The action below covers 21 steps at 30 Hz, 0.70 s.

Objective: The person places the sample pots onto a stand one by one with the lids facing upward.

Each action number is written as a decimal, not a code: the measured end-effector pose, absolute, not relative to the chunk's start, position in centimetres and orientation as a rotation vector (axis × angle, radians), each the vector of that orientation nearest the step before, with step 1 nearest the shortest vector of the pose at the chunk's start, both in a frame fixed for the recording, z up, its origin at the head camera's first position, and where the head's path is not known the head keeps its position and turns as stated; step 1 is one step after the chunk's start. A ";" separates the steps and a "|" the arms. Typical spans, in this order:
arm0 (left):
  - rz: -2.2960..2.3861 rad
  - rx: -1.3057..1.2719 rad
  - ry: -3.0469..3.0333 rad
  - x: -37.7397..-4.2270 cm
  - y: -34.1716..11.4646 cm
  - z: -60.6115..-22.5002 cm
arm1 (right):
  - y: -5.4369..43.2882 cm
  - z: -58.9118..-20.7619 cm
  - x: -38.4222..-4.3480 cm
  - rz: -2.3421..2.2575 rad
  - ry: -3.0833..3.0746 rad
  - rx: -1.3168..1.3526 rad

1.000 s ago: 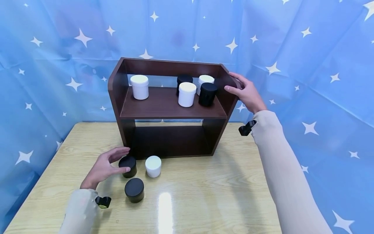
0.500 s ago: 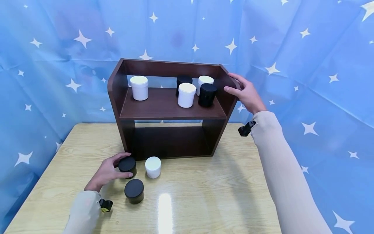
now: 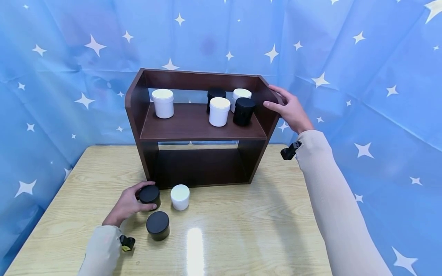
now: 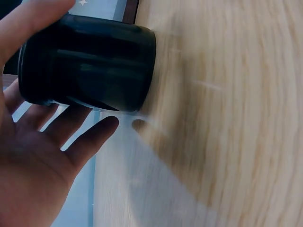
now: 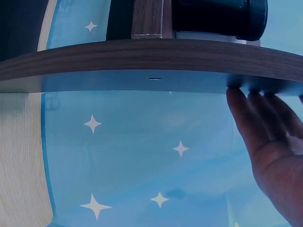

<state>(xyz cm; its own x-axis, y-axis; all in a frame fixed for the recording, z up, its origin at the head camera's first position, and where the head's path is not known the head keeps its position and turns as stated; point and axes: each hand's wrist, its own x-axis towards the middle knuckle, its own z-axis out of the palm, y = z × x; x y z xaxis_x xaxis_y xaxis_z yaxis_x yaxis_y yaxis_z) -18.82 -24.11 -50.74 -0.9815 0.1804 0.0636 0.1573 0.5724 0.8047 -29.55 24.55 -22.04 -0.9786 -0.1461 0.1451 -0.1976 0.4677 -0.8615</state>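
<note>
My left hand [image 3: 127, 204] holds a black lidded jar [image 3: 150, 196] on the table, thumb on its near side and fingers behind it. In the left wrist view the jar [image 4: 90, 61] fills the space between thumb and fingers. Beside it on the table are a white jar [image 3: 180, 197] and a second black jar [image 3: 157, 225]. My right hand [image 3: 292, 112] grips the right side panel of a dark brown two-tier shelf [image 3: 203, 133], thumb inside, fingers outside. In the right wrist view, fingertips [image 5: 235, 97] touch the panel's outer face.
On the upper tier, a white jar [image 3: 163, 104] stands at the left. Grouped at the right are white jars [image 3: 219, 112] and black jars [image 3: 243, 111]. The wooden table [image 3: 248, 230] lies before the shelf, and a blue star-patterned curtain [image 3: 207, 34] hangs behind.
My left hand has moved slightly right and down, and its thumb and fingers have closed around the black jar. The right hand stays on the shelf's side panel.
</note>
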 end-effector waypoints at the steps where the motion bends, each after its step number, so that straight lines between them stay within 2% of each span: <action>1: 1.413 0.290 2.763 -18.8 -24.1 -50.8 | 24.5 -22.0 -29.5 1.566 -2.647 0.310; 21: 1.419 0.267 2.753 -18.7 -23.9 -50.3 | 24.6 -22.2 -29.7 1.597 -2.625 0.324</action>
<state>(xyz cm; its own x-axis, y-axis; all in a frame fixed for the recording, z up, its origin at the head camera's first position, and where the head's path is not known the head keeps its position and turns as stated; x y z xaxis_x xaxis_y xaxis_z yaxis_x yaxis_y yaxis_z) -18.75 -23.87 -50.27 -0.9847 0.1670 0.0493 0.1370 0.5685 0.8112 -29.66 24.62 -22.15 -0.9767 -0.1512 0.1522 -0.2047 0.4444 -0.8721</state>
